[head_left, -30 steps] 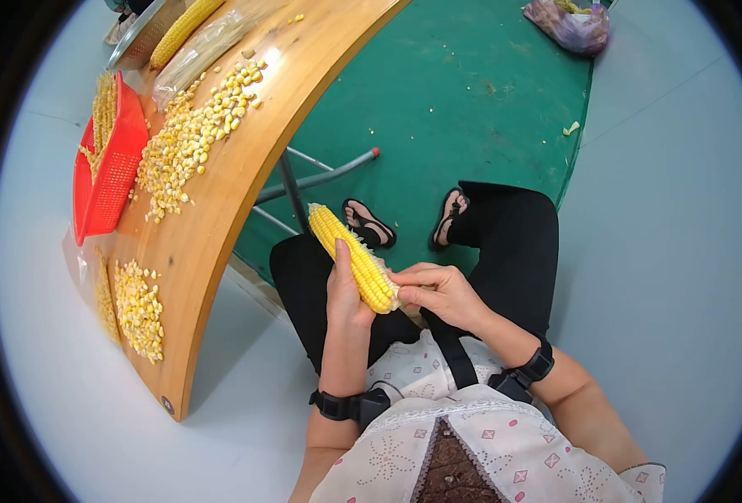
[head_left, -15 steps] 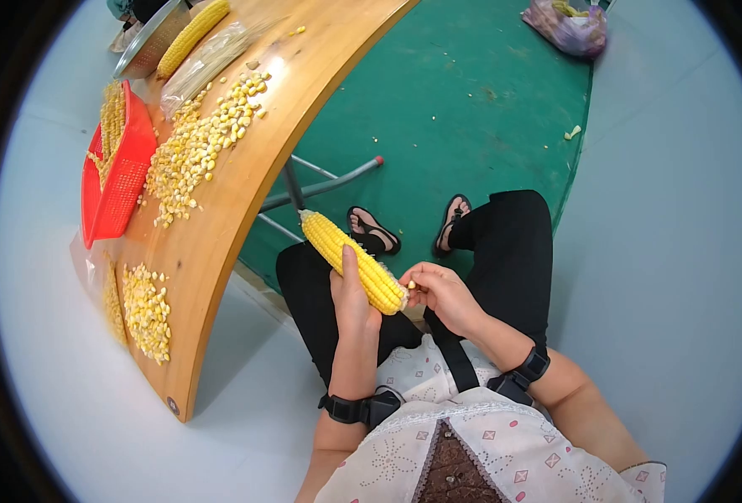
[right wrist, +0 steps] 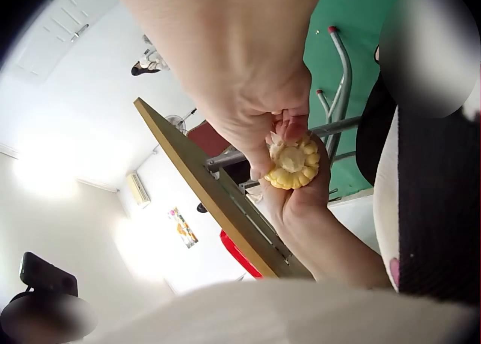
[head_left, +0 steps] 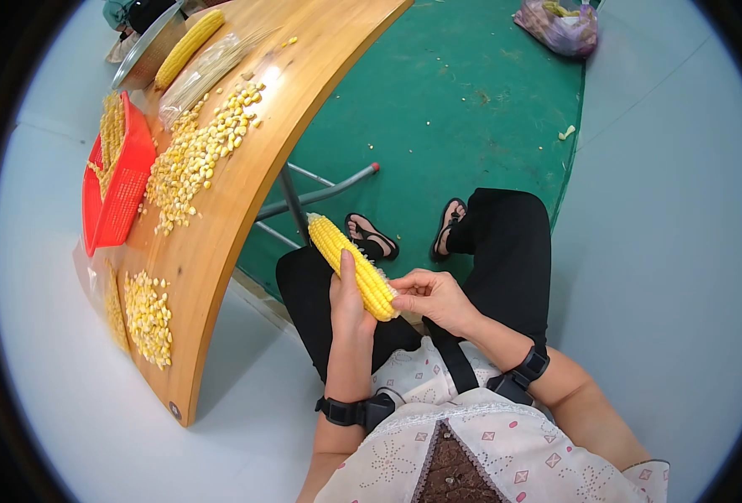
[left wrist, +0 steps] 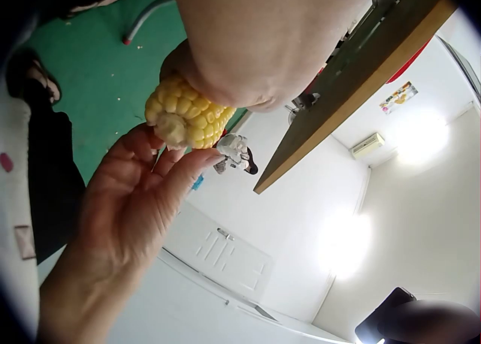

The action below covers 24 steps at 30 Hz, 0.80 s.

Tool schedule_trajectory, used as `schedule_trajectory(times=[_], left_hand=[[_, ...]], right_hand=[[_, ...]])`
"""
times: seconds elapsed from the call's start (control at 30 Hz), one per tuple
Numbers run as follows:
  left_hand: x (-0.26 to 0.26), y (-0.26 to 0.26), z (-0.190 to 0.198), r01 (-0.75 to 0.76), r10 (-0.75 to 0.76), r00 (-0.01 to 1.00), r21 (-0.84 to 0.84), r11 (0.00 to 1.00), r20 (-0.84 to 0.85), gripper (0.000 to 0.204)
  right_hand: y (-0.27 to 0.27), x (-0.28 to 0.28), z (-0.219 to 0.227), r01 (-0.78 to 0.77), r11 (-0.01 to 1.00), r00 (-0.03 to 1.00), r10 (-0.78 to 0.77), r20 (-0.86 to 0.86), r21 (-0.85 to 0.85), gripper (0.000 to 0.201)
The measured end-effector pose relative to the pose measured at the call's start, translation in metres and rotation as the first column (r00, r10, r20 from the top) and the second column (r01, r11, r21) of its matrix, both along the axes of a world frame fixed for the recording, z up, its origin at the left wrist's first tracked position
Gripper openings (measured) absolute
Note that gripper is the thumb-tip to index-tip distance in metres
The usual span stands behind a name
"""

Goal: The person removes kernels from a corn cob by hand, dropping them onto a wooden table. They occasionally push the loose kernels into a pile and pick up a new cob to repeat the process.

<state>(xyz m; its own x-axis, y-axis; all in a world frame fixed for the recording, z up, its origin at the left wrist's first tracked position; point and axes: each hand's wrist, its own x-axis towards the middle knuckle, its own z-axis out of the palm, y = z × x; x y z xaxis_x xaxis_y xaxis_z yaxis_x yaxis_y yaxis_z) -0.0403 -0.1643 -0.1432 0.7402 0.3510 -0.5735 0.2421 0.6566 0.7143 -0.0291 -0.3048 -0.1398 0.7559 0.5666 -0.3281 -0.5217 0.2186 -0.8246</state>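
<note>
A yellow ear of corn (head_left: 351,267) is held over the person's lap, its tip toward the table and its cut end toward the body. The left hand (head_left: 351,308) grips it from below, thumb laid along the kernels. At the cut end, the right hand (head_left: 439,300) pinches the edge with thumb and curled fingers, where a strip of pale cob shows along the side. The left wrist view shows the stubby cut end (left wrist: 171,128) between the right thumb and fingers. In the right wrist view, kernels (right wrist: 289,180) ring the pale core.
On the wooden table (head_left: 245,180) at left lie loose kernels (head_left: 188,166), a smaller kernel pile (head_left: 148,318), a red basket (head_left: 127,193) with stripped cobs, another ear of corn (head_left: 190,49) and a metal bowl (head_left: 147,59). A purple bag (head_left: 559,29) sits on the green mat (head_left: 446,92).
Half a second ago the right hand was slightly off the cob's end with a loose kernel at its fingertips; now its thumb and fingers are back on the ear. The left hand keeps its grip.
</note>
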Motion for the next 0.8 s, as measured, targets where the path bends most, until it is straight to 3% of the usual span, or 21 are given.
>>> schedule_trajectory(times=[0.1,0.2,0.3,0.4,0.5,0.6,0.8], left_hand=[[-0.001,0.004,-0.001,0.012,-0.013,1.0,-0.054,0.998,-0.018,0.044],[-0.002,0.004,0.004,0.01,-0.013,0.999,-0.078,0.997,-0.036,0.044],[-0.001,0.005,0.009,-0.004,0.004,1.0,-0.049,0.999,-0.013,0.042],[0.001,0.005,0.013,0.003,-0.004,1.0,0.03,1.0,0.029,0.036],[0.0,0.002,0.014,0.012,-0.018,0.999,0.128,0.992,0.046,0.034],[0.0,0.0,0.015,0.019,-0.026,0.999,0.16,0.987,0.045,0.036],[-0.001,0.0,0.01,0.044,-0.052,0.998,0.168,0.985,0.046,0.036]], right_hand=[[-0.001,0.002,0.002,-0.011,1.0,0.997,0.013,0.081,-0.019,0.023],[-0.002,0.004,0.005,-0.054,0.998,0.997,0.055,0.055,-0.013,0.022],[-0.002,0.004,0.002,-0.092,0.995,0.995,0.093,-0.028,0.046,0.023],[0.0,0.004,-0.003,-0.01,0.987,0.961,0.054,-0.272,0.158,0.022],[-0.002,0.005,-0.005,0.006,0.97,0.95,0.07,-0.303,0.242,0.023],[0.002,0.002,0.0,-0.095,0.995,0.985,0.096,-0.142,0.016,0.021],[0.004,0.0,0.003,-0.057,0.994,0.996,0.051,-0.068,-0.092,0.029]])
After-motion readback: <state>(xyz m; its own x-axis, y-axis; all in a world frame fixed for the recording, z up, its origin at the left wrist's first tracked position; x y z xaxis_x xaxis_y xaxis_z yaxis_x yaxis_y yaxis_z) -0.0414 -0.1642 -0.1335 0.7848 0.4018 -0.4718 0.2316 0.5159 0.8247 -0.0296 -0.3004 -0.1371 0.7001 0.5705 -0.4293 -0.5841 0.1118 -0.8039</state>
